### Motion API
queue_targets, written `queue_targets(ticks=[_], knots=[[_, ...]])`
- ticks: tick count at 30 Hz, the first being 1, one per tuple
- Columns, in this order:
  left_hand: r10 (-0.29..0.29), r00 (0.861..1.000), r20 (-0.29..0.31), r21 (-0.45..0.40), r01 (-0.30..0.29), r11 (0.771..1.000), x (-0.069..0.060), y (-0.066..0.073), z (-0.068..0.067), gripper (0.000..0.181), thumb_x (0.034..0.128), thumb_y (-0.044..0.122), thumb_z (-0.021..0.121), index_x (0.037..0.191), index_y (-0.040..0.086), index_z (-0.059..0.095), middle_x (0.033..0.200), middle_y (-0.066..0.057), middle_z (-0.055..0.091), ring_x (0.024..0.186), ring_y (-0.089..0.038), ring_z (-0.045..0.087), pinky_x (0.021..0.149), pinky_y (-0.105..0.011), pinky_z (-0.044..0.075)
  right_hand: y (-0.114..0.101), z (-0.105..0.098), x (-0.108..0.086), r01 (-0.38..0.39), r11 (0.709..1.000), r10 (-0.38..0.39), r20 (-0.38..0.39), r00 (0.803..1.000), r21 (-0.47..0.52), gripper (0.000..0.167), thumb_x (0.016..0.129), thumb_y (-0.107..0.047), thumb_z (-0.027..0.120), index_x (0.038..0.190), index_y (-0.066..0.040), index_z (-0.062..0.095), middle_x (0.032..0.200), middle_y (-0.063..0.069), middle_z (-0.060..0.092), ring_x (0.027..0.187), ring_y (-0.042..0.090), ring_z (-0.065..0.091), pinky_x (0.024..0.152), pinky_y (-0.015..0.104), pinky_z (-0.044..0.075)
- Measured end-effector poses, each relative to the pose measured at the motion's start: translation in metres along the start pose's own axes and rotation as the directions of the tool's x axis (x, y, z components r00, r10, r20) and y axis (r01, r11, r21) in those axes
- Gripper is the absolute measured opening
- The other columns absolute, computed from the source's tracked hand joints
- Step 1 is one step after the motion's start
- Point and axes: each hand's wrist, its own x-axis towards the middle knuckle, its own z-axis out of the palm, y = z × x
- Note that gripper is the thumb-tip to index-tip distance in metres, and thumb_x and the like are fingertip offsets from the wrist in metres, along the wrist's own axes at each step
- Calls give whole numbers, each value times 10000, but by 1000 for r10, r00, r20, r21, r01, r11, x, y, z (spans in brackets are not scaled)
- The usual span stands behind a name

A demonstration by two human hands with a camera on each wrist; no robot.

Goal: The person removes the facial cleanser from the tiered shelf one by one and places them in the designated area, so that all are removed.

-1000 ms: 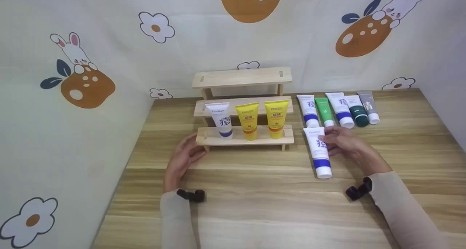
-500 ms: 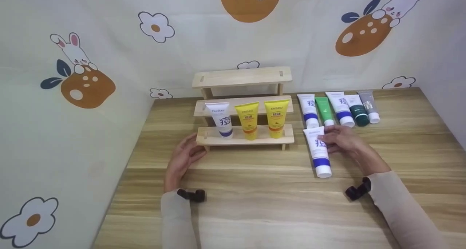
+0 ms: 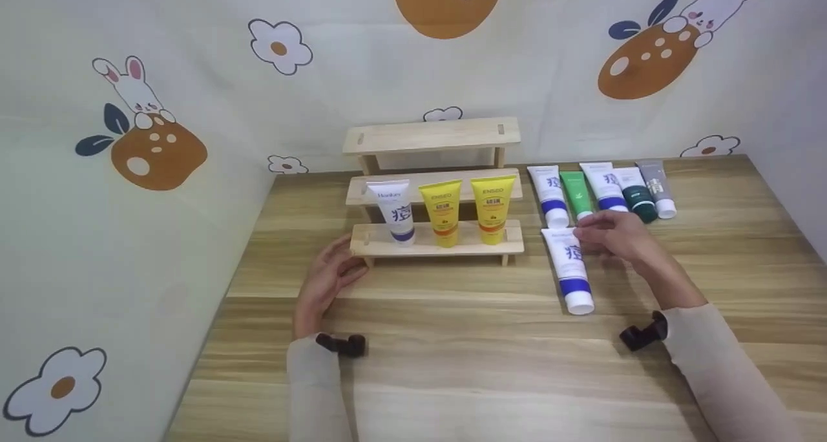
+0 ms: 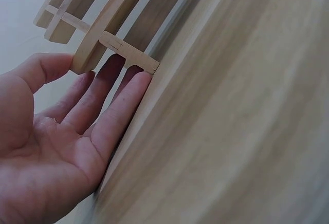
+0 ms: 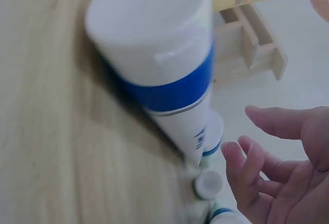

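Head view: lying on the table [image 3: 452, 358] right of the wooden rack [image 3: 430, 135], a loose white tube [image 3: 568, 269] with a blue band, cap end nearer the camera than the rack's lowest shelf [image 3: 423, 253]. Close by its flat end, on the side away from the rack, the right hand [image 3: 621, 236]: thumb and fingers loosely parted, holding nothing, with a gap to the tube in the right wrist view. At the rack's left end, the left hand [image 3: 322, 284], holding the lowest shelf with thumb at its edge and fingers beneath. Probable step in hand: single-tube handling, either a grasp not yet made or a release; impossible to tell which. For taking up this tube, seems to call next for spanning its body and narrowing thumb against fingers, without jogging the rack. Upright on the lowest shelf: a standing white tube [image 3: 397, 214] and two yellow tubes [image 3: 442, 216]. Right of the rack, farther back than the lowest shelf: a row of tubes [image 3: 575, 191]. Behind the rack: a patterned backdrop [image 3: 362, 61].
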Motion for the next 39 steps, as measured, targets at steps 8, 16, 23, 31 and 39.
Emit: queue_targets(ticks=[8, 16, 23, 31, 39], knots=[[-10, 1000, 8, 30, 10, 999, -2, 1, -3, 511, 1037, 111, 482, 1526, 46, 350, 1499, -231, 438, 1083, -188, 660, 988, -358, 604, -34, 6, -18, 107, 993, -108, 18, 994, 51, 575, 946, -346, 693, 1382, -13, 521, 1233, 118, 650, 913, 114, 662, 811, 290, 637], [-15, 1000, -7, 42, 15, 999, -1, 0, -1, 470, 1043, 100, 469, 1506, 78, 393, 1435, -226, 497, 1102, -224, 651, 1016, -388, 590, -69, 19, -19, 221, 972, -225, 50, 973, 85, 542, 943, -278, 704, 1382, -23, 516, 1357, 211, 593, 976, 7, 663, 903, 277, 619], [-16, 999, -35, 25, 16, 1000, -2, 0, 0, 453, 1035, 79, 469, 1485, 70, 424, 1412, -218, 523, 1052, -213, 673, 973, -380, 613, -89, 28, -17, 251, 962, -257, 41, 966, 104, 613, 918, -327, 730, 1413, -49, 497, 1428, 154, 548, 1249, 223, 590, 892, 154, 571], [3, 996, -91, 52, 2, 999, -3, 3, 9, 429, 1030, 85, 466, 1454, 17, 445, 1308, -217, 609, 946, -202, 708, 888, -351, 644, -99, 41, -14, 280, 949, -284, 8, 959, 142, 592, 897, -285, 760, 1393, -65, 525, 1398, 131, 577, 1278, 256, 561, 912, 149, 537], [22, 994, -109, 70, -14, 997, -3, 6, 12, 433, 1008, 66, 494, 1433, -3, 449, 1201, -183, 643, 925, -215, 709, 880, -381, 648, -100, 58, -5, 329, 917, -333, -24, 943, 225, 586, 888, -224, 766, 1387, -40, 522, 1376, 155, 581, 1307, 288, 548, 937, 158, 534]])
